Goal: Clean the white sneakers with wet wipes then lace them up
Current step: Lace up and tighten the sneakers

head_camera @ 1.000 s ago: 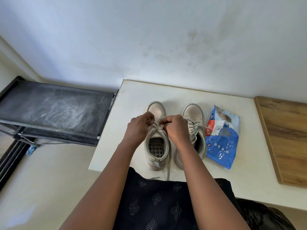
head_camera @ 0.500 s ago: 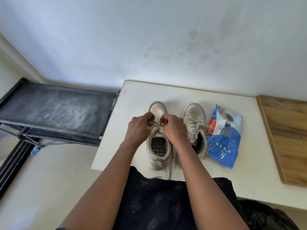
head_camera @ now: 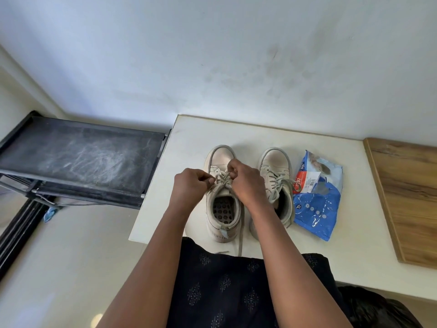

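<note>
left sneaker (head_camera: 223,209) and right sneaker (head_camera: 276,171) stand side by side on the white table (head_camera: 184,143), toes toward the wall (head_camera: 212,67), heels near the front edge. we see both hands at the left sneaker's lace (head_camera: 223,179), over the tongue. the left hand (head_camera: 191,185) is curled, with thumb and forefinger pinching the lace on its side. the right hand (head_camera: 246,183) is curled too, its fingertips closed on the lace a little nearer the toe. one loose end of that lace trails past the heel and over the table's front edge.

just right of the right sneaker lies a blue wipes pack (head_camera: 316,204), crumpled, touching or nearly touching the shoe. further right a wooden board (head_camera: 411,197) lies on the table, well apart from the shoes. left of the table stands a black rack (head_camera: 82,157) with a dusty top, close against the table's side. a small blue scrap (head_camera: 49,213) lies on the floor by the rack. a dark patterned garment (head_camera: 224,287) fills the space between the arms, and something black and glossy (head_camera: 378,308) sits at the lower right.

the right forearm and hand cover the inner side of the right sneaker, and we cannot tell whether its looped lace is knotted. how the left sneaker's lace runs under the fingers is hidden. the print on the pack is too small to read. the board is cut off by the right edge.
</note>
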A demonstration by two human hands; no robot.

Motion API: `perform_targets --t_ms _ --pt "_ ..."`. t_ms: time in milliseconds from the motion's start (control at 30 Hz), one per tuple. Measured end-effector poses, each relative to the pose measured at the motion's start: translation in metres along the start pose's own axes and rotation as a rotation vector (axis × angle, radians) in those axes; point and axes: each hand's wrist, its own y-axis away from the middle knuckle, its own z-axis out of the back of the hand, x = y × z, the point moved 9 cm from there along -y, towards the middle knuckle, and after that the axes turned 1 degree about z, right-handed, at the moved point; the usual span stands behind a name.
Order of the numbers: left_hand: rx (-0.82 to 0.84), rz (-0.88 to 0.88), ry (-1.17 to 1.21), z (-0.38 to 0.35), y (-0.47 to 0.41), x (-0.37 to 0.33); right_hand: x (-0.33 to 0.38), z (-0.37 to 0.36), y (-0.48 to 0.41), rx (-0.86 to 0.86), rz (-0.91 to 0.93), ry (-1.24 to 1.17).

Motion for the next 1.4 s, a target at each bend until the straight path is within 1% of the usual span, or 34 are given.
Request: perform_targets --t_ms 133,267,367,500,567,667,733,800,833,933,967,1067,1233,1300,1400 --pt "0.033 0.013 0.109 -0.001 -0.003 0.008 -0.008 0.004 0.001 0.046 -0.046 -0.1" --pt "0.052 -0.021 0.113 -0.004 -0.002 0.007 0.003 0.0 0.003 0.045 0.033 0.034" --pt "0.043 -0.054 0.075 -0.005 -0.002 0.004 0.009 -0.002 0.003 0.023 0.07 0.062" --pt "0.052 -0.084 0.012 -0.007 -0.002 0.0 0.005 0.0 0.004 -0.009 0.008 0.017" --pt "0.061 -0.116 -0.061 -0.011 -0.001 -0.006 0.003 0.002 0.005 -0.03 -0.025 -0.011" --pt "0.03 -0.197 -0.213 -0.013 0.003 -0.021 0.002 0.004 0.007 -0.05 -0.04 -0.031" --pt "0.021 -0.218 -0.246 -0.012 0.007 -0.028 0.0 0.006 0.007 -0.059 -0.06 -0.038" --pt "0.034 -0.211 -0.198 -0.011 0.008 -0.027 -0.005 0.007 0.007 -0.059 -0.093 -0.074" --pt "0.042 -0.192 -0.138 -0.01 0.006 -0.023 -0.007 0.007 0.007 -0.056 -0.105 -0.095" --pt "0.091 -0.065 0.135 -0.008 0.003 -0.002 -0.014 0.009 0.009 -0.048 -0.126 -0.174" --pt "0.105 -0.042 0.182 -0.008 0.002 0.004 -0.016 0.01 0.011 -0.045 -0.13 -0.202" --pt "0.121 -0.064 0.111 -0.007 0.002 0.007 -0.015 0.01 0.014 -0.028 -0.11 -0.257" --pt "0.0 -0.139 0.018 -0.004 -0.001 -0.009 -0.012 0.008 0.015 -0.01 -0.084 -0.268" --pt "-0.021 -0.145 -0.067 -0.006 -0.003 -0.013 -0.011 0.005 0.014 -0.01 -0.082 -0.25" --pt "-0.003 -0.185 -0.21 -0.008 0.0 -0.018 -0.01 0.0 0.012 0.003 -0.085 -0.212"
